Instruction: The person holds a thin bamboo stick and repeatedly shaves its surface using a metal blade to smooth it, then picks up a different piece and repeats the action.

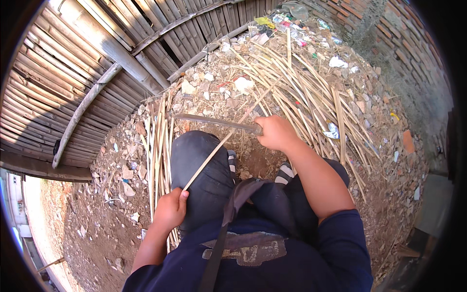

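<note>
My left hand [170,209], beside my left knee, is closed around the near end of a thin bamboo strip [209,159]. The strip slants up and away to the right, over my knee. In my right hand [276,132] is the handle of a long-bladed knife [214,120], its blade pointing left. Knife and strip cross just left of my right hand; whether the edge bites into the strip I cannot tell. A bundle of pale strips [156,151] lies on the ground left of my knee. A larger heap of bamboo strips [306,92] spreads out ahead and to the right.
A bamboo slat wall [73,97] stands on the left, a brick wall [399,53] on the right. Stones and litter cover the dirt ground [102,233]. Plastic scraps [296,29] gather at the far end. A dark strap [228,214] hangs down my front.
</note>
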`<state>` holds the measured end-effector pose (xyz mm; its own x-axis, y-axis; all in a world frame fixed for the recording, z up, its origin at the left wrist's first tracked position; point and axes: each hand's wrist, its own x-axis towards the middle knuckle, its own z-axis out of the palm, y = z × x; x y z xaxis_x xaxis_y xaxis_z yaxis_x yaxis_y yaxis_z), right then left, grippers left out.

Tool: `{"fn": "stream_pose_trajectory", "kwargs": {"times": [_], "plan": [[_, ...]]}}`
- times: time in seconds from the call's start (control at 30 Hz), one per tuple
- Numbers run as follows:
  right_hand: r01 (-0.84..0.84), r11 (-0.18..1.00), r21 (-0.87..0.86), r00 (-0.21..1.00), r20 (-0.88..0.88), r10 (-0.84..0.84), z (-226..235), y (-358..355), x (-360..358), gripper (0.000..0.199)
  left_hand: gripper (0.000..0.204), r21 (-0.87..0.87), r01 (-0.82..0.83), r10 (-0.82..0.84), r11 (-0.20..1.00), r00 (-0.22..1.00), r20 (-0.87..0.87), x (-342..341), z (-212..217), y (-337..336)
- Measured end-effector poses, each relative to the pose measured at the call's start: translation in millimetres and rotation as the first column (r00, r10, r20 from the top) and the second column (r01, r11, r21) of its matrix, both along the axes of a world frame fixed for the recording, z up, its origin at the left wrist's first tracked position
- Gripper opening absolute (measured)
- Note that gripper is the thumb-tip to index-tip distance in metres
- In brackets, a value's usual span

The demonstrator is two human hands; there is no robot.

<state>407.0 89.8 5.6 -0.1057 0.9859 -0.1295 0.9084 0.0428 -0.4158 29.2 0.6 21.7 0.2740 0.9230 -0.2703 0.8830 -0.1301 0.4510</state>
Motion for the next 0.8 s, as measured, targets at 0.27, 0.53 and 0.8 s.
{"fn": "stream_pose_trajectory", "kwargs": {"times": [0.27,0.53,0.8], "plan": [[0.054,0.998,-0.025,0.983,0.177,-0.048,-6,-4,4,0.023,0.040,0.004,0.052,-0.052,0.999,0.998,-0.022,1,12,9],[0.144,0.985,0.091,0.985,0.080,-0.151,16,-19,16,0.031,0.040,-0.033,0.030,-0.027,0.999,0.997,0.077,-7,-3,14],[0.268,0.963,0.022,0.958,-0.113,-0.264,-9,10,36,0.027,0.046,-0.157,0.055,-0.015,0.986,0.969,0.246,-18,-7,23]]}}
